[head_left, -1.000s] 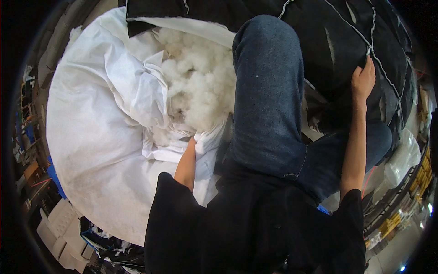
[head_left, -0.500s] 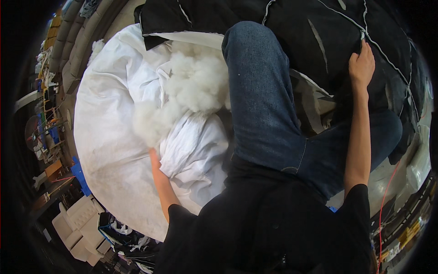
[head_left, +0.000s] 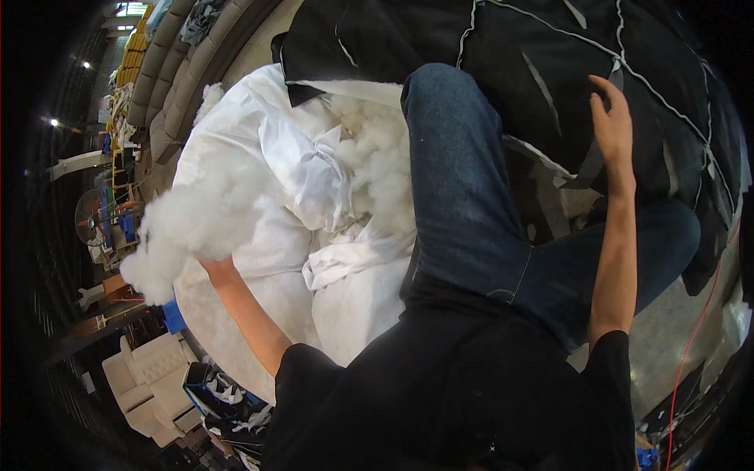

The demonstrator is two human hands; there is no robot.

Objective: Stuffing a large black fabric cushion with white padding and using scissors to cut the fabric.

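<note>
My left hand (head_left: 215,264) holds up a large clump of white fibre stuffing (head_left: 200,216) at the left. Its fingers are buried in the fluff. Below the clump lies a big white cloth bag (head_left: 236,302), its mouth folded open with more stuffing (head_left: 381,161) inside. At the right, my right hand (head_left: 615,129) is empty, thumb and fingers apart, over a black fabric cover (head_left: 518,39) with pale seam edges. A dark strap (head_left: 593,165) hangs beside that hand from a seam junction.
My bent jeans-clad legs (head_left: 452,149) lie between the bag and the opening in the black cover. Grey padded sofa sections (head_left: 177,98) stand at the far left, a cream armchair (head_left: 153,385) at the lower left. A red cord (head_left: 695,337) crosses the floor at right.
My left hand has come up out of the bag and moved left with a clump of stuffing. My right hand has let go of the black cover's seam and drawn back slightly.
</note>
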